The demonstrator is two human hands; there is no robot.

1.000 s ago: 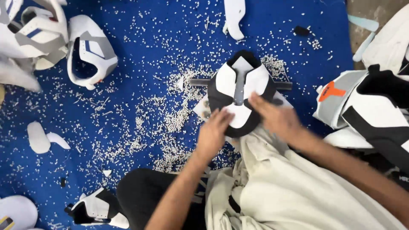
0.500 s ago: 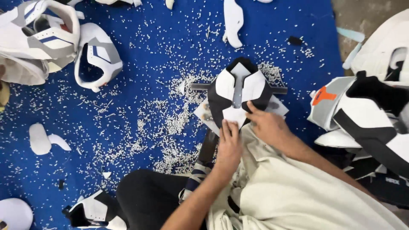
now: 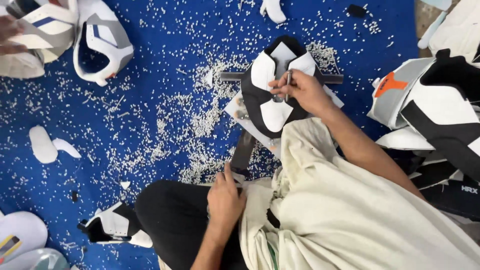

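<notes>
On blue mat (image 3: 150,125), shoe upper (image 3: 272,90) under right hand (image 3: 302,92).

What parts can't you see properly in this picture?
Head view only:
- Lower tip of the thin metal tool: hidden against the shoe upper.
- Left hand fingertips: what they press is hidden by the hand itself.
- Stand's base under the upper: covered by the cream cloth.
- Shoe pieces at right: cut off by the edge.

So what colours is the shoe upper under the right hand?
The shoe upper is black, white and grey; head view.
</notes>
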